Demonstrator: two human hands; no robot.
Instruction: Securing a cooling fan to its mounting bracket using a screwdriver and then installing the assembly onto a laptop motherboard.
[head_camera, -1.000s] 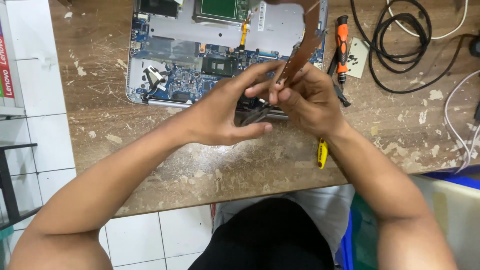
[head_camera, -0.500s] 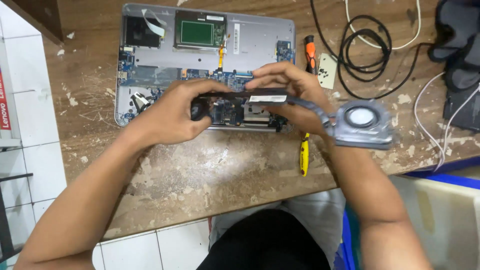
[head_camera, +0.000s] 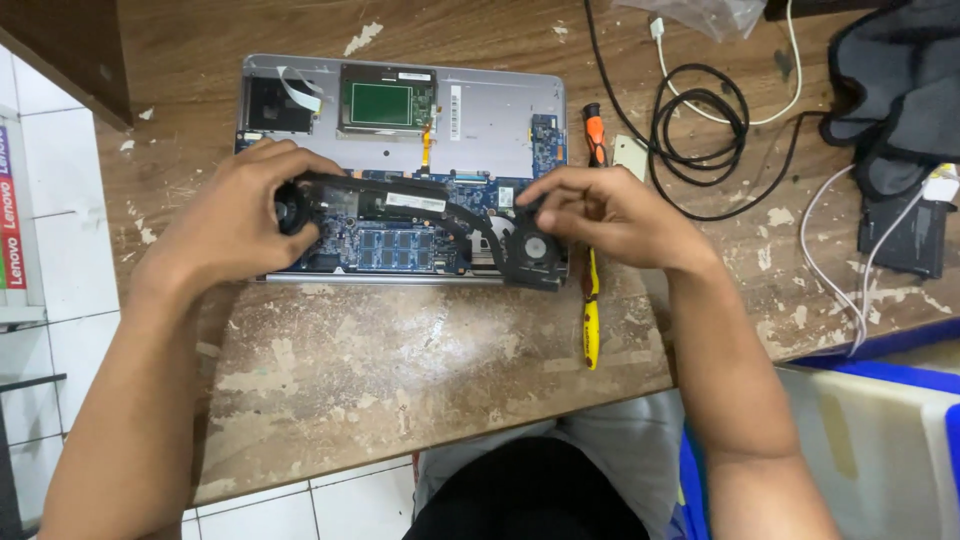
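Compared with half a second back, we've got the cooling assembly down inside the opened laptop now, instead of held up above it with 1 fan dangling off to the right. Our left hand has its grip clamped on the left fan, and our right hand pinches the right fan at the near right corner of the case. The black heat pipe runs between them over the blue board.

Just right of the laptop lie an orange-handled screwdriver and a yellow-handled one, then a coiled black cable on the wooden worktop. Nothing's blocking the hands.
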